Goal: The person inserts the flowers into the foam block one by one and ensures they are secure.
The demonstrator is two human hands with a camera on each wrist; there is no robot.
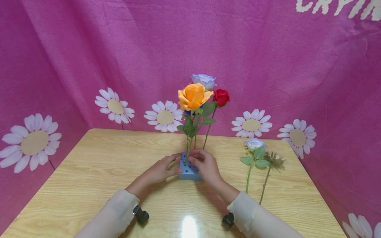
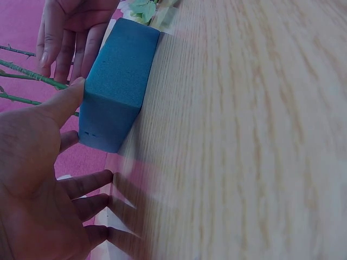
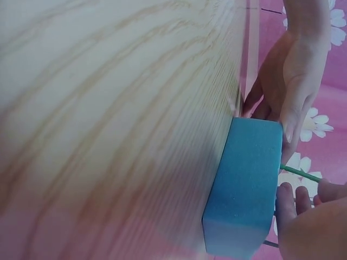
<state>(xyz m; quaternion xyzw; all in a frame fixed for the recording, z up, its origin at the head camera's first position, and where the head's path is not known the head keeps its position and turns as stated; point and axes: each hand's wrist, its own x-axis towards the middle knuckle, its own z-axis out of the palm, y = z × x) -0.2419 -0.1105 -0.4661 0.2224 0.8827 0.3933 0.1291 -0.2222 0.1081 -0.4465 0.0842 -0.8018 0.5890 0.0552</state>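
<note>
A blue block (image 1: pixel 190 176) with small holes in its top stands on the table and holds several artificial flowers. Nearest is an orange rose (image 1: pixel 194 96) on a green stem (image 3: pixel 301 173); behind it are a red rose (image 1: pixel 221 98) and a pale lilac rose (image 1: pixel 203 81). My left hand (image 1: pixel 159 170) touches the left end of the block with thumb and index finger, the other fingers spread and straight. My right hand (image 1: pixel 208 167) is over the right part of the block, its thumb beside the orange rose's stem. In the left wrist view its fingers (image 2: pixel 78 54) hang loosely extended.
On the right of the wooden table (image 1: pixel 119 148) lie another pale lilac rose (image 1: pixel 254 143) and a brownish, spiky-looking flower (image 1: pixel 275 161), near my right forearm. Pink cloth (image 1: pixel 148 49) printed with white daisies surrounds the table at the back and sides.
</note>
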